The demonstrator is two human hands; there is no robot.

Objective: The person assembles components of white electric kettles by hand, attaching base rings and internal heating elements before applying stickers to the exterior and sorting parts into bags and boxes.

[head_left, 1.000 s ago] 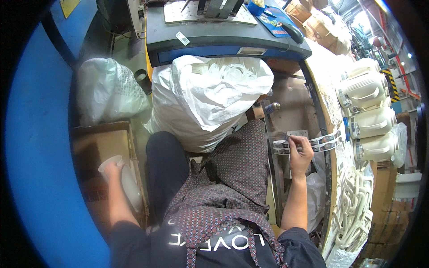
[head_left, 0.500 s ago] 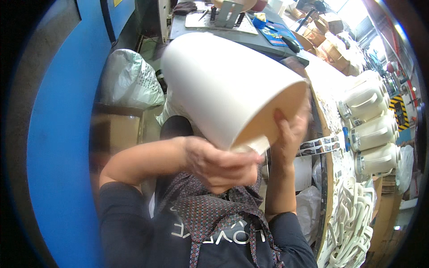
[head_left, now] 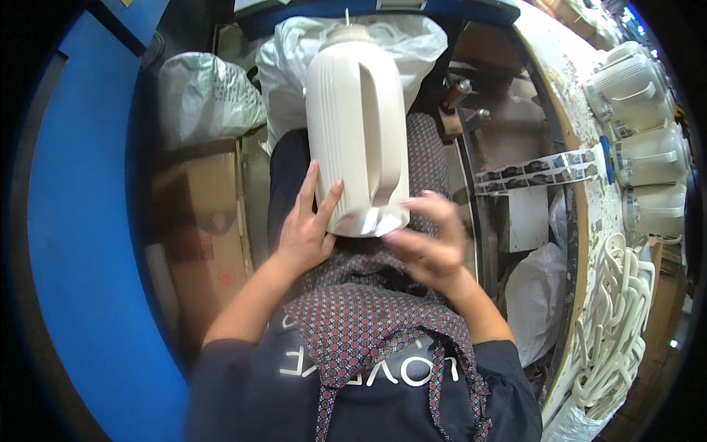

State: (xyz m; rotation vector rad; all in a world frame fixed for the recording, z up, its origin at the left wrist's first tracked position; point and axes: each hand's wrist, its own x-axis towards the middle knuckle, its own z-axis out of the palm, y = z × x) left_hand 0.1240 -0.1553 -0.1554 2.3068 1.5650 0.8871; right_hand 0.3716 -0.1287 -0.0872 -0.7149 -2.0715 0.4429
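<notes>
A cream vacuum jug [head_left: 339,132] with a ribbed side and a long handle [head_left: 381,147] rests over my lap, its neck pointing away from me. A shiny silver band [head_left: 361,222] rings its near end. My left hand [head_left: 298,232] holds the jug's lower left side, two fingers laid along the ribs. Around the right part of the silver band, my right hand [head_left: 434,247] is blurred, its thumb and forefinger apart at the rim. Whether it grips the band is unclear. A thin white spike [head_left: 347,16] rises beyond the neck.
White plastic bags [head_left: 283,70] lie beyond the jug, and a cardboard box [head_left: 202,228] is at left beside a blue panel [head_left: 88,221]. Along the right bench [head_left: 567,258] are several cream jugs [head_left: 648,155], a pile of loose handles [head_left: 615,324] and a printed strip [head_left: 537,173].
The view has tilted down. A white shell with its hollow end facing right was held close; now a handled jug is lower, upright in view. Both hands have moved to its near end.
</notes>
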